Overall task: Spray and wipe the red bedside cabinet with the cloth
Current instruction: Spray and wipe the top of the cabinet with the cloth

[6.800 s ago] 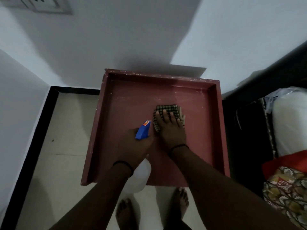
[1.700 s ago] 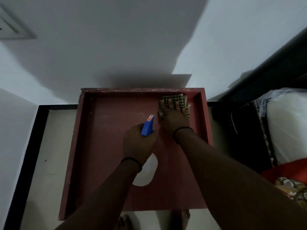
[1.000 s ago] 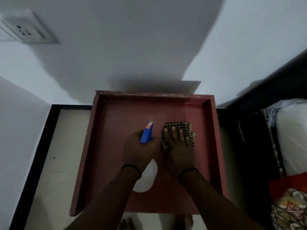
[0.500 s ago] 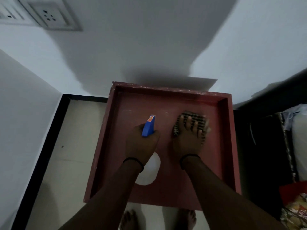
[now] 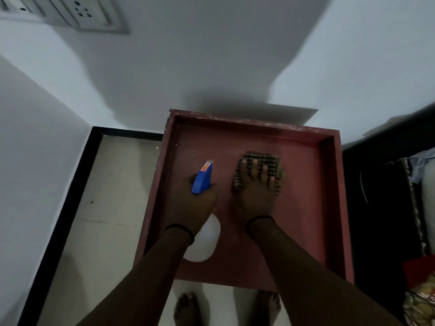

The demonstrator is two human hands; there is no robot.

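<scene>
The red bedside cabinet (image 5: pixel 306 208) fills the middle of the view, its top a shallow tray with raised rims. My right hand (image 5: pixel 255 191) lies flat with straight fingers on a checked cloth (image 5: pixel 266 158), pressing it to the top's middle right. My left hand (image 5: pixel 193 205) grips a spray bottle (image 5: pixel 203 176) with a blue trigger head pointing away from me. The bottle's white body (image 5: pixel 207 243) shows below my wrist, above the cabinet's left half.
White walls meet in a corner behind and left of the cabinet, with a switch plate (image 5: pixel 77 12) high on the left. Tiled floor (image 5: pixel 106 196) with a black skirting lies left. A dark bed with bedding (image 5: pixel 419 208) stands close on the right. My bare feet (image 5: pixel 188 309) are below the cabinet's front edge.
My right hand slid the cloth from the back right corner toward the middle of the top and slightly right. My left hand kept holding the spray bottle in about the same place.
</scene>
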